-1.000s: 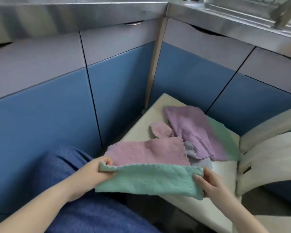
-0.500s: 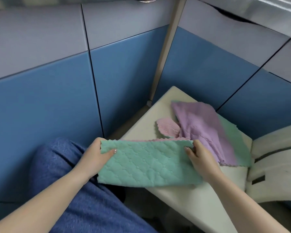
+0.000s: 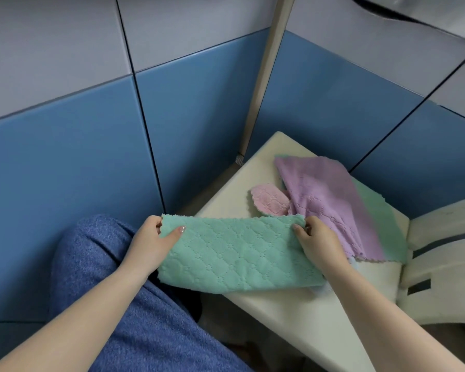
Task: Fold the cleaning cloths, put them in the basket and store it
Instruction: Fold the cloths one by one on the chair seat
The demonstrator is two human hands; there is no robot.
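Note:
A green quilted cleaning cloth (image 3: 234, 253), folded in half lengthwise, lies partly on the cream seat (image 3: 287, 318) and partly over its near edge. My left hand (image 3: 151, 242) pinches its upper left corner, thumb on top. My right hand (image 3: 317, 242) pinches its upper right corner. Behind it on the seat lie a purple cloth (image 3: 325, 200), a pink cloth (image 3: 269, 201) poking out beside it, and another green cloth (image 3: 381, 221) under the purple one. No basket is in view.
Blue and grey cabinet doors (image 3: 199, 108) stand close behind the seat, meeting in a corner. A cream chair back (image 3: 446, 264) rises at the right. My knee in blue fabric (image 3: 100, 264) is at the lower left.
The green cloth's near edge has been folded up over its pink side, so only green shows. Both hands moved up to the far corners and keep hold there.

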